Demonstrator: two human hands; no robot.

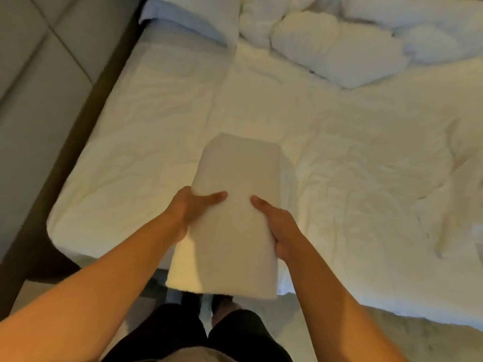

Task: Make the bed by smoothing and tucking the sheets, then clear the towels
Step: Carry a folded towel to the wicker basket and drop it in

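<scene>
A folded white towel (235, 205) is held over the near edge of the bed, above the floor and the mattress corner. My left hand (190, 207) grips its left side with the thumb on top. My right hand (277, 226) grips its right side the same way. The bed (136, 131) below wears a white fitted sheet, lightly wrinkled on the left and heavily creased on the right. A bunched white duvet (337, 50) lies crumpled at the far side of the bed.
A white pillow (193, 19) lies at the far left corner of the bed. A grey padded headboard (39, 74) runs along the left, with a dark frame beside the mattress. My dark-trousered legs and feet stand on pale floor (366, 333) at the bed's near edge.
</scene>
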